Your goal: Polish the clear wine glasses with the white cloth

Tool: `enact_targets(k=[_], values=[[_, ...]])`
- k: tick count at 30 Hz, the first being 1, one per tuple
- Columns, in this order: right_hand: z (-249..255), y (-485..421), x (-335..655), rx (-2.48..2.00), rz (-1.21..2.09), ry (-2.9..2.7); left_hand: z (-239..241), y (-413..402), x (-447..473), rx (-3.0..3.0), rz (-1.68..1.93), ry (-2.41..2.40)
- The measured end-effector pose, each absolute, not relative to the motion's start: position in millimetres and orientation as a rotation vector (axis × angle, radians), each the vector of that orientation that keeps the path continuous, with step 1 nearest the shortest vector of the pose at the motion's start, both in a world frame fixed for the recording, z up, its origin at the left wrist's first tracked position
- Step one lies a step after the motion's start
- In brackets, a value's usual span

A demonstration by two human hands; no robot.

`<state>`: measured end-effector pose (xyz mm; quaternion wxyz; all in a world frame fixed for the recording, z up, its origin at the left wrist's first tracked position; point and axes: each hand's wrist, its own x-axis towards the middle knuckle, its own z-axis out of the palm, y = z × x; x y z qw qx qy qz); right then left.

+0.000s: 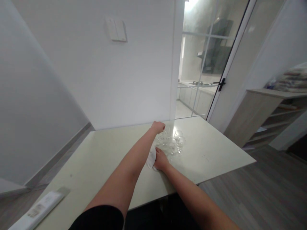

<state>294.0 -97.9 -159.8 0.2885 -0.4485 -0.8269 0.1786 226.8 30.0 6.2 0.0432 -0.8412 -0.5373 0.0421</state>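
Note:
My left hand (158, 127) reaches over the far part of the table, its fingers closed at the edge of a group of clear stemmed glasses (176, 140). What the fingers hold, if anything, is hidden. Nearer to me, my right hand (161, 159) grips a white cloth (151, 158) just above the tabletop, and its fingers are partly hidden behind my left forearm. Several glasses stand close together to the right of both hands. Their see-through walls make single outlines hard to tell apart.
The pale, glossy table (203, 153) meets a white wall (134, 70). A long white box-like object (40, 209) lies at the near left corner. Behind the table is a glass-paned door (199, 64) with a black handle (222, 84); a wooden shelf unit (254, 111) stands right.

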Motion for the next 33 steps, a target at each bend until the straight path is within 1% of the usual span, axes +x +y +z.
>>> enact_targets(k=[7, 11, 17, 24, 33], values=[[-153, -102, 294, -1.205, 0.428, -2.208, 17, 14, 140, -2.432, 0.201, -1.856], [-153, -104, 293, -1.218, 0.37, -2.202, 24, -7, 95, -2.323, 0.225, -2.029], [-153, -104, 293, -1.234, 0.383, -2.214, 27, -46, 48, -2.152, 0.22, -2.292], [-154, -103, 294, -1.251, 0.397, -2.233, 26, -73, 28, -2.054, 0.2, -2.488], [-150, -104, 294, -1.255, 0.404, -2.223, 23, -73, 34, -2.01, 0.124, -2.493]])
